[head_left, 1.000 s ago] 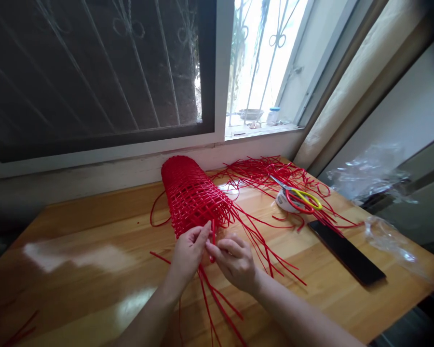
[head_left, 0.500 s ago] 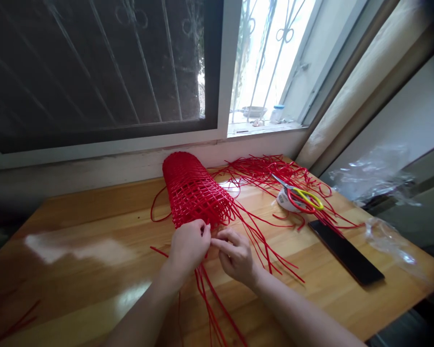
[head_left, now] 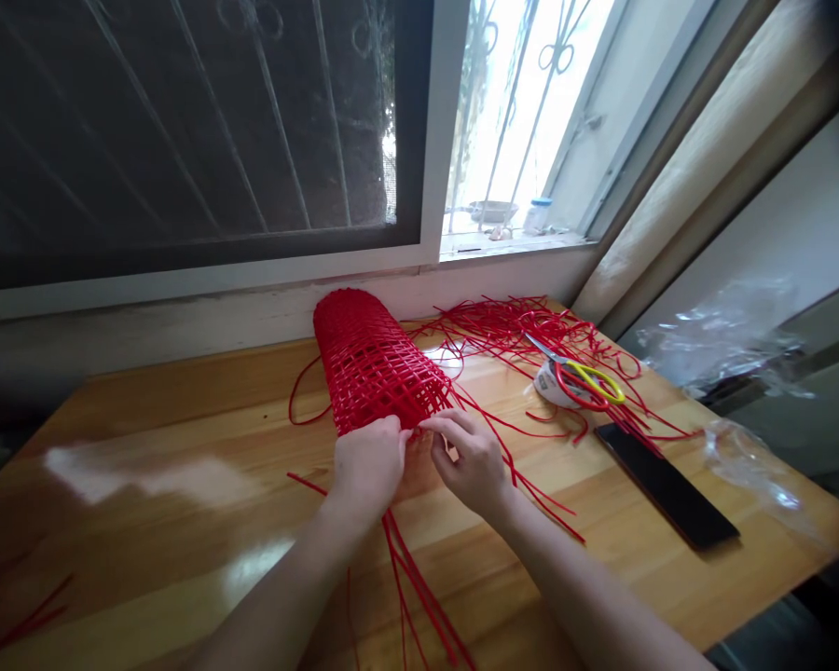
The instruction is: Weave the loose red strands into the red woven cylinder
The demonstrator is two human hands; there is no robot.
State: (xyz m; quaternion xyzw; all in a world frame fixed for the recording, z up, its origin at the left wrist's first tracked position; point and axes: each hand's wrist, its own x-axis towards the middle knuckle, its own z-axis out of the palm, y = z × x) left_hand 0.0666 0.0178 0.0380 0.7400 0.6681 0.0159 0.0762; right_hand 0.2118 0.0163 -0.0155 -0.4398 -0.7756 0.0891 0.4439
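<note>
A red woven basket (head_left: 378, 359) of thin strands lies on its side, its open end toward me. My left hand (head_left: 369, 464) is closed at the lower rim, fingers curled on the weave and loose strands. Beside it my right hand (head_left: 470, 458) pinches with thumb and forefinger at the same rim, close to the left fingertips; a red strand seems to be in the pinch, though it is mostly hidden. Long red strands (head_left: 419, 587) trail from under my left hand toward the table's front. More strand ends (head_left: 542, 499) fan out past my right hand.
A pile of red strands (head_left: 510, 321) lies at the back right. Scissors (head_left: 587, 377) with red and yellow handles rest on a white roll (head_left: 551, 387). A black phone-like slab (head_left: 667, 485) and clear plastic (head_left: 748, 461) lie to the right. The window wall (head_left: 252, 312) borders the table.
My right hand has moved up and slightly right to the basket's rim. My left hand has stayed nearly in place, its fingertips now close to the right thumb and forefinger.
</note>
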